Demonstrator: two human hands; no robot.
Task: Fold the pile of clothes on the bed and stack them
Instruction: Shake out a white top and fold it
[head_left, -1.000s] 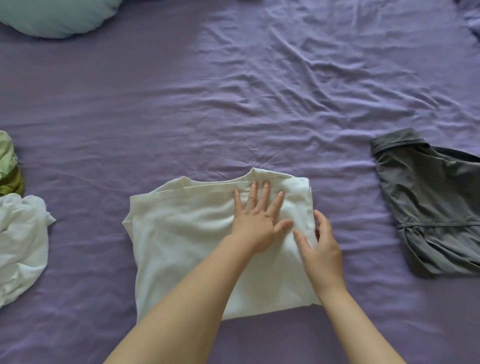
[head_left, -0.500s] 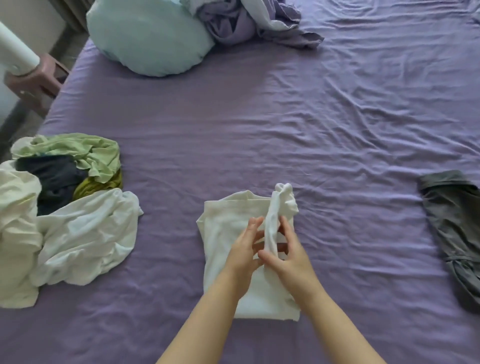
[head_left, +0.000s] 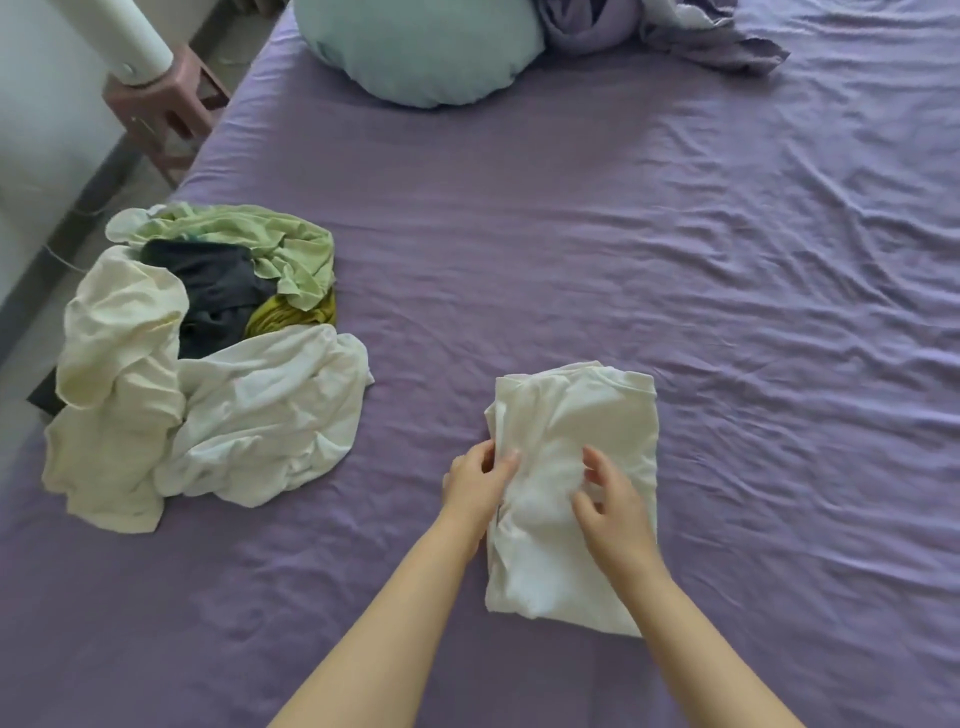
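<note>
Far left, off the bed, there's a pinkish-brown stool (head_left: 165, 111) with a white cylinder thing (head_left: 136, 45) resting on it, can't tell what that is. Next over, on the purple bed sheet (head_left: 571, 249), sits the unfolded clothes pile (head_left: 208, 364): a cream garment (head_left: 119, 332) on the left side, a light green one (head_left: 270, 244) on top at the back, something dark grey (head_left: 218, 291) tucked in the middle, a bit of olive-yellow fabric (head_left: 291, 314) poking out, and a rumpled white piece (head_left: 265, 410) at the front right.

Up at the head of the bed there's a pale blue pillow (head_left: 421, 47), and right beside it a bunched-up purple blanket (head_left: 649, 26).

The folded white shirt (head_left: 566, 525) lies flat on the sheet near the bottom middle, well apart from the pile, folded into a narrow rectangle with the collar end away from the person. The left hand (head_left: 475, 486) is at its left edge, thumb and fingers pinching that edge. The right hand (head_left: 613, 506) is over the middle of the shirt with fingers loosely curled, not holding anything as far as I can see; it's a bit blurred, so I can't tell if the fingertips actually touch the fabric.
</note>
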